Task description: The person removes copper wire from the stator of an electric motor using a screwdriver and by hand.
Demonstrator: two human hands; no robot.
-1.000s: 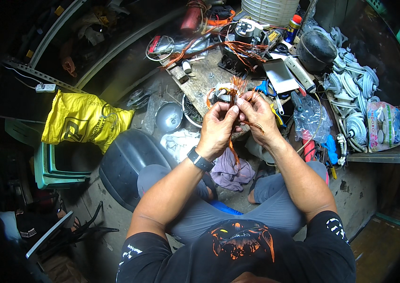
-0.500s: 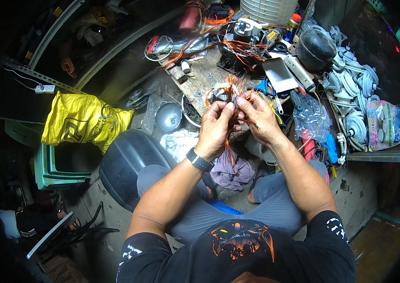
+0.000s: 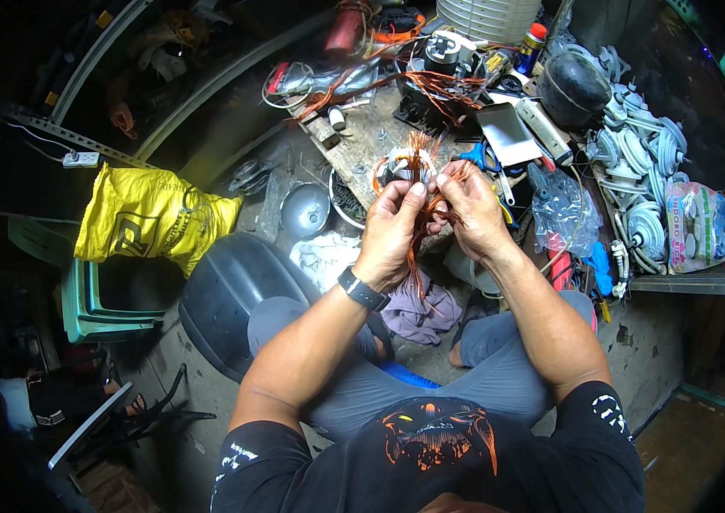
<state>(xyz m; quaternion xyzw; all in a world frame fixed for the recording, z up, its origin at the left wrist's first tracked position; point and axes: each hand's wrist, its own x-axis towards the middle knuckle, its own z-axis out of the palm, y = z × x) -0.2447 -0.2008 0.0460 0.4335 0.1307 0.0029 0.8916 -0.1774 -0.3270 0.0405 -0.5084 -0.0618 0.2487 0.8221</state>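
A bundle of thin copper wire [image 3: 420, 162] stands between my two hands, its loose ends fanned out at the top and more strands hanging below. My left hand [image 3: 391, 224] pinches the bundle between thumb and fingers. Close beside it, my right hand [image 3: 472, 209] grips some of the same copper strands, with a bent bunch sticking out under its fingers. Just behind the hands, a white and orange coil-like piece [image 3: 395, 161] lies partly hidden on the wooden board [image 3: 354, 145]. Blue-handled scissors [image 3: 484, 157] lie to the right of my right hand.
More copper wire [image 3: 439, 85] lies over the far board. A spray can [image 3: 531, 47], a dark rounded housing [image 3: 572, 90] and piled grey pulley-like parts [image 3: 636, 158] stand at the right. A metal bowl [image 3: 305, 210], yellow sack [image 3: 153, 218] and black plastic shell [image 3: 238, 299] are at the left.
My right hand's fingers have shifted slightly on the copper strands, and the bunch beneath them has moved a little. My left hand stays nearly in place on the bundle.
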